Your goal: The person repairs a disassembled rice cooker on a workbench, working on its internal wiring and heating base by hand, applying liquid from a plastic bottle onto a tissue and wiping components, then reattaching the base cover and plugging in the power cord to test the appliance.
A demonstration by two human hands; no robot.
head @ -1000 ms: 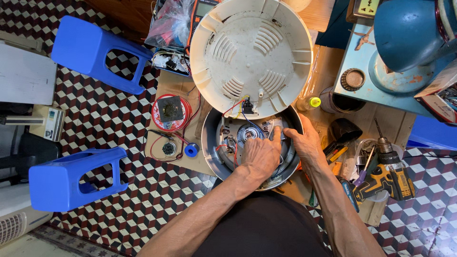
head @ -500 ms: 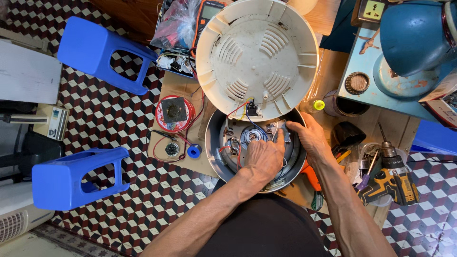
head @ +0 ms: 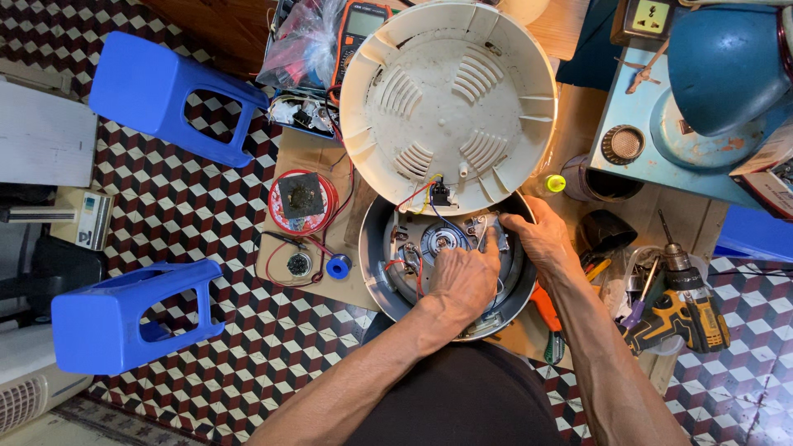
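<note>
I see the round metal base (head: pixel 396 285) of an opened appliance lying on the wooden board (head: pixel 318 161), its wiring exposed. My left hand (head: pixel 464 281) lies palm-down inside the base, fingers bent onto the inner parts; whether they pinch anything I cannot tell. My right hand (head: pixel 541 244) curls over the base's right rim, gripping it. The cream plastic shell (head: pixel 450 103) touches the base's far edge. A cordless drill (head: pixel 686 310) lies right of the base, blue stools (head: pixel 124 318) well left.
</note>
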